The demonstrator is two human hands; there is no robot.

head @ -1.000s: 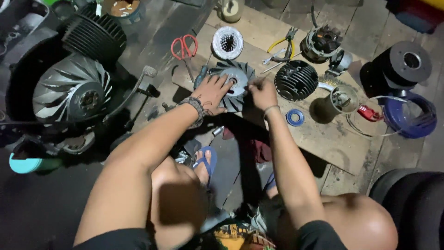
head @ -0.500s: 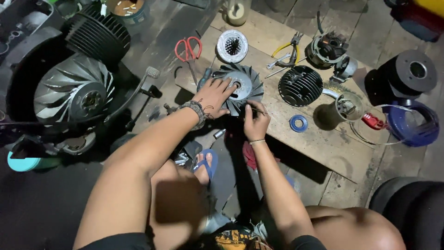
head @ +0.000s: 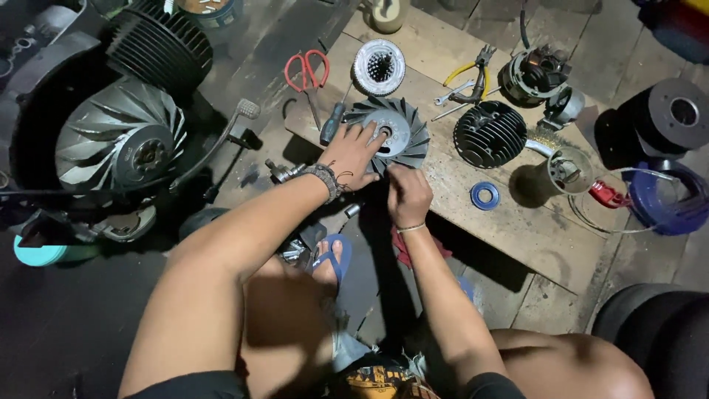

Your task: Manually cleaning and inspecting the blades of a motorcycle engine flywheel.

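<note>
On the wooden worktop [head: 546, 236]: a fan wheel [head: 395, 133], red scissors [head: 308, 72], yellow pliers [head: 473, 76], a blue ring [head: 485, 196], a ribbed black cylinder head [head: 489, 134].

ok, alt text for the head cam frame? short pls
A person's left hand presses flat on a finned metal fan wheel on a wooden board, while the right hand works at the wheel's near edge. Red scissors, yellow pliers, a ribbed cylinder head and a blue ring lie around it.

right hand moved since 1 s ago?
Yes. The right hand has drawn back toward the body, from the fan wheel's right side to its near edge.
</note>
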